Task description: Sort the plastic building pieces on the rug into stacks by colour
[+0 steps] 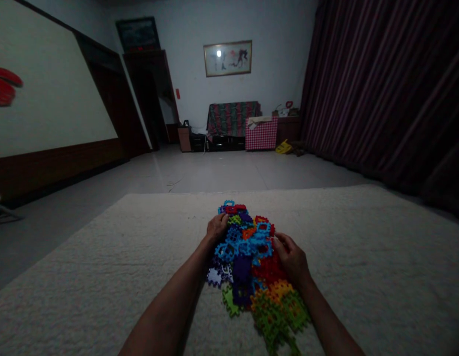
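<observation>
- In hand: you have both hands on the pile of notched plastic pieces (244, 247), one at each side; reads as handling or gathering loose pieces.
- Left hand (216, 226): fingers bent in at the pile's upper left edge, by the lime and dark blue pieces.
- Right hand (294, 262): thumb and fingers partly curled at the right edge, beside red and light-blue pieces.
- Dim and a bit blurred, so you cannot tell whether either set of fingers is pinching a piece or just resting against it.
- Pile location: between your two sets of fingers, spreading toward you below them.
- Nearer you than the right fingers: orange pieces (279, 288) and green pieces (270, 316), by the right forearm.
- Below the left fingers: pale piece (214, 277), purple piece (242, 268).
- Next move calls for a fingertip hold on one edge; overlapping pieces and notched rims could snag or drag neighbours.
- Under it all: light mat (159, 247).
- Well beyond your fingers: checkered cloth (261, 136), yellow bag (284, 147); dark curtain (348, 84) off right. None blocks your reach.
</observation>
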Motion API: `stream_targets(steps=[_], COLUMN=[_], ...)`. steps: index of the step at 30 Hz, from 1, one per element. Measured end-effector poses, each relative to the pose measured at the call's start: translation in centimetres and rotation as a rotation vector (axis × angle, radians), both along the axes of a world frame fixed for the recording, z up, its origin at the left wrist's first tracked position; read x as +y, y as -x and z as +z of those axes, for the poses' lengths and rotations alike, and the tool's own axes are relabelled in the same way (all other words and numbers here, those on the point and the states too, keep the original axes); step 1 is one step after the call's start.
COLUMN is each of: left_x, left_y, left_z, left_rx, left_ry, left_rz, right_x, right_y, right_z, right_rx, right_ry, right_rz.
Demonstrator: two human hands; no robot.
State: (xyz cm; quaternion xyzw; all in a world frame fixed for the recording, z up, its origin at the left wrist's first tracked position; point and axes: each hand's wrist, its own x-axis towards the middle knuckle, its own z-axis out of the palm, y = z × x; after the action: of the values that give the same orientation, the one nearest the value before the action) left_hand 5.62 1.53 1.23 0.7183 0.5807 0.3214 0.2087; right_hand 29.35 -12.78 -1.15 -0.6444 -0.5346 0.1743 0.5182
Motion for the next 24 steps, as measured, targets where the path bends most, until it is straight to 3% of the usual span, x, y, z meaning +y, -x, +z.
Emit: stream_targets(steps=[6, 12, 18, 24], left_x=[0.2, 3.8, 8.1, 8.3], left_y=[0.6, 0.8, -2.0, -2.9], left_z=[-0.1, 1.0, 1.2, 0.1], left_rx=[-0.093, 0.015, 0.114, 0.151], left_ry=[-0.020, -0.122, -0.070, -0.008], left_rz=[-0.091, 0.106, -0.019, -0.201], right_x=[-0.6, -0.7, -0.7, -0.7], right_y=[0.4, 0.5, 0.5, 0.6], right_z=[1.2, 1.4, 1.0, 1.0], right_rx=[0.064, 0.093, 0.090, 0.095], right_ry=[-0.040, -0.108, -0.094, -0.097], right_rz=[0.030, 0.054, 0.063, 0.063])
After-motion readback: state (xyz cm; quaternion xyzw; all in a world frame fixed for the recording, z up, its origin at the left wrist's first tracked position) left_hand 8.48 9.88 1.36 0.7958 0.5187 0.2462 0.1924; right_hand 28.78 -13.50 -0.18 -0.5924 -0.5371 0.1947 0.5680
